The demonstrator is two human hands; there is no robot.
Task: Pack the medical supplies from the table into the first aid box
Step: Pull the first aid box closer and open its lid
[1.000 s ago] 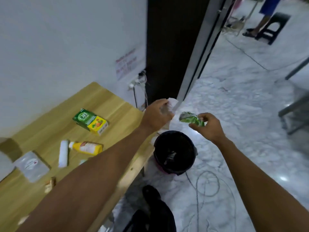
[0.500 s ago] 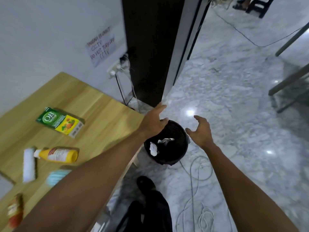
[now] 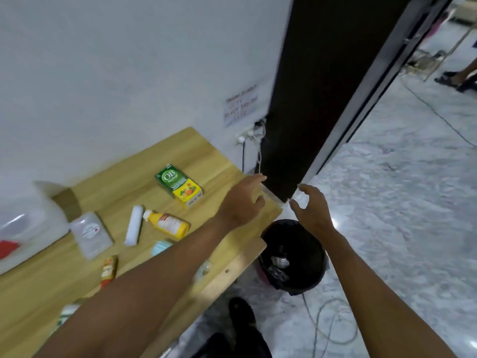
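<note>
Nearest, at 6 o'clock, two bare forearms reach forward. On the wooden table (image 3: pixel 77 285) at 9 o'clock lie single items: one small red-labelled bottle (image 3: pixel 108 271), one light-blue face mask (image 3: pixel 160 247) partly hidden by the left arm, one clear flat packet (image 3: pixel 90 235), one white gauze roll (image 3: pixel 134 225), one yellow bottle (image 3: pixel 169 224), and farther off one green-and-yellow medicine box (image 3: pixel 179 186). One clear box with a red patch (image 3: pixel 15 232) sits at the far left edge, blurred. One black bin (image 3: pixel 294 257) stands on the floor at 5 o'clock of the table corner. The left hand (image 3: pixel 242 202) hovers above the table's right corner, fingers spread and empty, with the medicine box just left of them at 9 o'clock, not touching. The right hand (image 3: pixel 312 210) hangs over the bin, fingers loosely curled, holding nothing.
</note>
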